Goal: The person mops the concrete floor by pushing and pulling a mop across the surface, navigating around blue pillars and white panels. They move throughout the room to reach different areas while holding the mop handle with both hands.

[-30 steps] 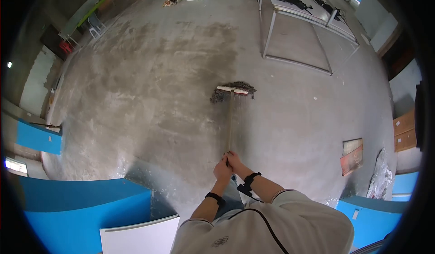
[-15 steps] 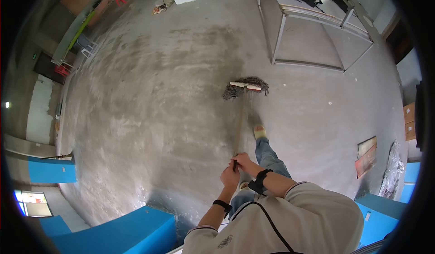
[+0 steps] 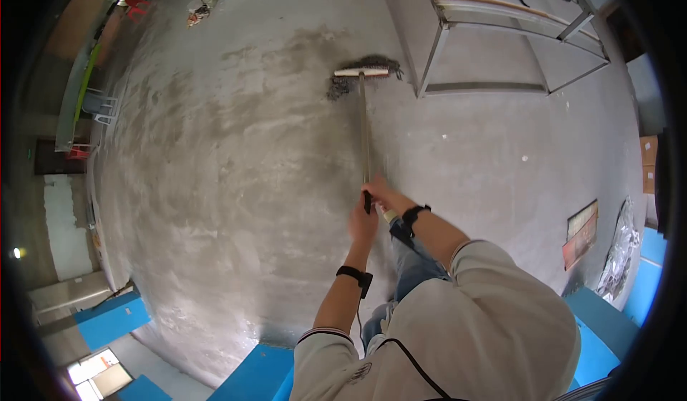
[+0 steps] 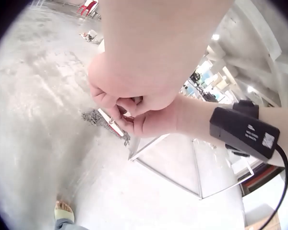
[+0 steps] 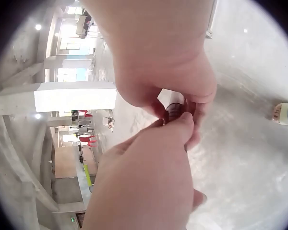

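Note:
A long-handled mop stretches forward from the person, its pale handle (image 3: 363, 125) ending in a white bar with dark grey strands (image 3: 377, 61) spread on the concrete floor. Near the dark grip end, the left hand (image 3: 363, 220) holds the handle. Just ahead of it the right hand (image 3: 381, 192) grips the same handle. In the left wrist view the left hand (image 4: 129, 88) and right hand (image 4: 156, 122) overlap, with the mop head (image 4: 110, 123) beyond. The right wrist view shows the right hand (image 5: 170, 72) and left hand (image 5: 149, 160) close together, hiding part of the handle.
A metal-framed table (image 3: 494, 86) with black cables stands at the far right. Darker, wet-looking patches (image 3: 300, 50) mark the floor. Boards (image 3: 581, 233) and a crumpled silvery sheet (image 3: 621, 250) lie at right. Blue cabinets (image 3: 257, 372) are close by the person.
The mop head has moved farther forward, and both hands have reached out with the handle. The person has stepped forward and the view has turned, bringing the table closer.

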### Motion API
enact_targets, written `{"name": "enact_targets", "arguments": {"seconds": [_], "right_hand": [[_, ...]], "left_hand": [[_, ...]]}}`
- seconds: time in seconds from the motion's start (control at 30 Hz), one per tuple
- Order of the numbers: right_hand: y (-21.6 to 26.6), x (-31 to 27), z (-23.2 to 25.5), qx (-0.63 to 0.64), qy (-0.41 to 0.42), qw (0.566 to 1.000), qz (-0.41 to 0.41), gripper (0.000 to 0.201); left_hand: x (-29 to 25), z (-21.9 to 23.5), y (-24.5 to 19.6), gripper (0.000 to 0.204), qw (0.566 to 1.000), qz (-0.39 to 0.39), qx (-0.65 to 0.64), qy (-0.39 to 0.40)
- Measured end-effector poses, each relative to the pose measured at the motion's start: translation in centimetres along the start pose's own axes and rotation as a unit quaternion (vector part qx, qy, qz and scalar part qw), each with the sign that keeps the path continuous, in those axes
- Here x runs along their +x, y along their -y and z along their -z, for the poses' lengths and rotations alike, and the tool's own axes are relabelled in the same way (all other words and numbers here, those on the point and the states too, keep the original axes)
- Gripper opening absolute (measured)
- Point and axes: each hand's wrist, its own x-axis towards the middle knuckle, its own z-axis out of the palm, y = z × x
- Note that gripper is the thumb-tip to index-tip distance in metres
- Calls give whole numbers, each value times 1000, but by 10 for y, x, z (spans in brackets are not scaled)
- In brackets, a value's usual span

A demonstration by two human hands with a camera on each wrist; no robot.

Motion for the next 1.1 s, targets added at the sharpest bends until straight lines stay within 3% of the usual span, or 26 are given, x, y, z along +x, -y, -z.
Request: {"name": "enact_targets", "arguments": {"seconds": [0.03, 0.07, 0.13, 0.17, 0.23, 0.27, 0.33, 0.37, 0.43, 0.47, 0.53, 0.57, 0.63, 0.7, 0.77, 0.8, 0.87, 0.9, 0.93, 1.0, 1.07, 1.1], "right_hand": [[26, 1, -6, 23, -44, 999, -4, 96], [52, -11, -4, 32, -44, 998, -12, 96], [101, -36, 2, -229, -15, 972, -39, 68], [87, -30, 8, -223, -16, 974, -42, 68], [62, -10, 23, -481, 0, 875, 45, 56], [59, -12, 26, -477, 1, 877, 46, 56], [78, -48, 21, -511, 79, 854, -62, 52], [76, -53, 15, -509, 80, 855, -59, 52], [71, -65, 5, -644, 145, 751, -18, 44], [60, -71, -1, -646, 144, 749, -12, 44], [25, -78, -16, -536, 193, 807, -155, 41], [-1, -87, -21, -541, 194, 805, -147, 41], [-55, -115, -24, -606, 99, 788, 47, 40], [-74, -147, -30, -571, 150, 807, -18, 43], [-128, -170, -37, -510, 157, 844, -64, 43], [-138, -189, -42, -518, 180, 831, -89, 45], [-178, -220, -45, -429, 213, 865, -152, 53], [-208, -233, -42, -387, 205, 890, -129, 59], [-217, -247, -40, -406, 213, 881, -122, 65], [-300, -234, -19, -488, 152, 857, 57, 66], [-283, -247, -8, -413, 138, 900, -31, 64], [-299, -242, 1, -360, 120, 924, -49, 66]], "left_hand": [[12, 2, -9, 46, 1000, -11, 15, -1], [14, 4, -10, 47, 999, -23, 29, -2], [12, -3, -4, 52, 997, -12, 65, 37], [0, -9, 6, 54, 997, -17, 63, 46], [-20, -10, 18, 55, 996, -36, 61, 51], [-36, -8, 25, 55, 996, -51, 61, 46], [-71, 1, 40, 57, 992, -20, 85, 93], [-88, 9, 46, 57, 992, -25, 84, 95], [-123, 25, 51, 57, 991, -22, 77, 105], [-145, 38, 54, 58, 990, -9, 74, 117], [-187, 62, 67, 59, 990, 2, 68, 125], [-208, 74, 72, 60, 988, 13, 63, 138], [-255, 101, 78, 60, 985, 28, 79, 150], [-304, 120, 88, 59, 976, 57, 112, 180], [-351, 126, 104, 59, 975, 70, 113, 181], [-375, 127, 113, 58, 977, 105, 95, 163], [-422, 117, 136, 57, 976, 145, 70, 144], [-444, 105, 146, 57, 979, 176, 39, 96], [-465, 93, 156, 57, 977, 208, 8, 48], [-493, 62, 172, 54, 968, 241, -72, 4], [-505, 25, 181, 47, 953, 267, -141, -2], [-509, 7, 183, 45, 947, 283, -152, -6]]}}
